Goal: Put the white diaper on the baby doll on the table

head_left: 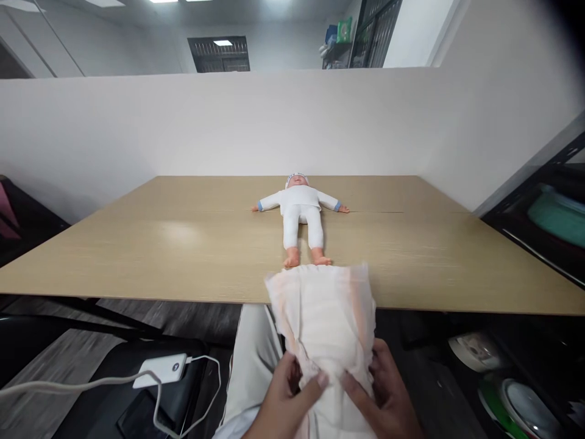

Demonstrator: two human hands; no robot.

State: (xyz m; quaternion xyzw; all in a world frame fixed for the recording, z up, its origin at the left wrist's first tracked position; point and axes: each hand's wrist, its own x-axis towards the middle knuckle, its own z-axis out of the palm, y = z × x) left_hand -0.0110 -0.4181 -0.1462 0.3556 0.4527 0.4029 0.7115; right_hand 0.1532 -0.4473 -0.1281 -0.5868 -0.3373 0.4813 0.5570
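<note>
A white diaper (323, 317) is held up in front of me, its far edge reaching over the near edge of the table. My left hand (286, 396) grips its lower left side with the thumb across the front. My right hand (384, 396) grips its lower right side. A baby doll (299, 210) in a white suit and cap lies on its back on the wooden table (183, 244), arms spread, feet pointing at me, just beyond the diaper.
A white partition wall stands behind the table. A white power pack (162, 369) with a cable lies on a black chair at lower left. Dark shelves (539, 244) with dishes and a green item stand at the right.
</note>
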